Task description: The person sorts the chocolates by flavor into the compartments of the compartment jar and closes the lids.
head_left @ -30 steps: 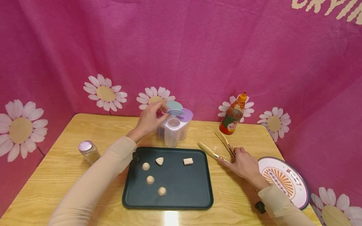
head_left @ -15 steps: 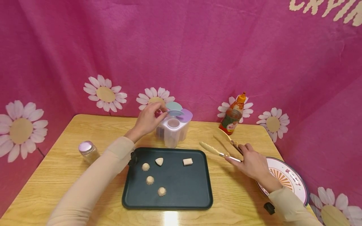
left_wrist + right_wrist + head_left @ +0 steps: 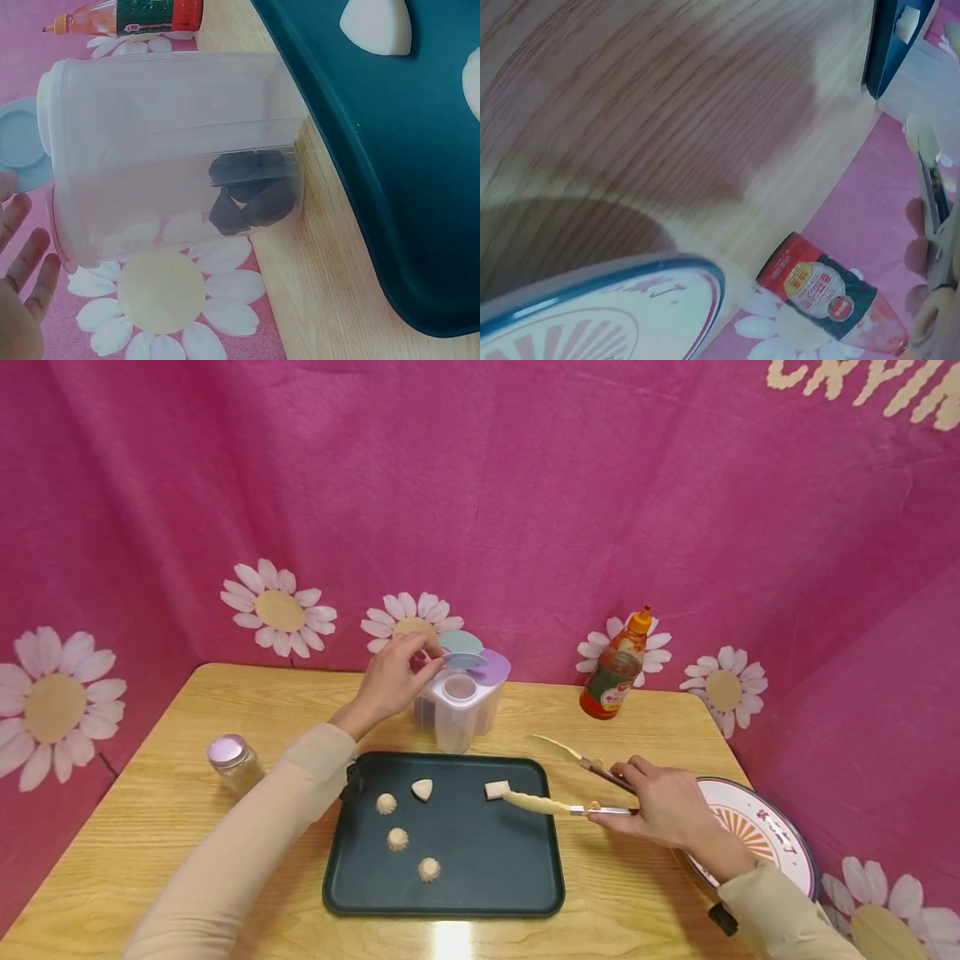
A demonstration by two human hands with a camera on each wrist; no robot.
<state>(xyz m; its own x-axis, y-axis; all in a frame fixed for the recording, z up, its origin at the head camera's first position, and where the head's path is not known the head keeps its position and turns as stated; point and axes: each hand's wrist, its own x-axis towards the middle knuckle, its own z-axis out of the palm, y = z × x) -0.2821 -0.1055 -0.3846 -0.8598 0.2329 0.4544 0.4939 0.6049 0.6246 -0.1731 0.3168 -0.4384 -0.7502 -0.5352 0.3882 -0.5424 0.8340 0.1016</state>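
Note:
In the head view, my left hand [image 3: 393, 681] pinches the raised pale blue lid [image 3: 467, 661] of a clear compartmented container [image 3: 453, 731]. The round opening under that lid is uncovered. Several dark pieces [image 3: 262, 204] lie in the container's bottom in the left wrist view. My right hand [image 3: 663, 806] grips a pair of tongs [image 3: 602, 811] with spread arms. One pale tip reaches over the dark green tray [image 3: 487, 885], at the right end of a white rectangular block [image 3: 495, 789]; whether they touch I cannot tell. The other tip hangs beyond the tray's back right corner.
A white triangular piece [image 3: 422, 789] and several fluted pieces [image 3: 397, 838] lie on the tray's left half. A jar [image 3: 238, 766] stands left, a red sauce bottle [image 3: 613, 675] back right. A round plate [image 3: 787, 843] lies at right; a pink cloth [image 3: 480, 510] hangs behind.
My right hand has lifted the tongs off the table and swung their tips left, one now above the tray. My left hand stays on the lid.

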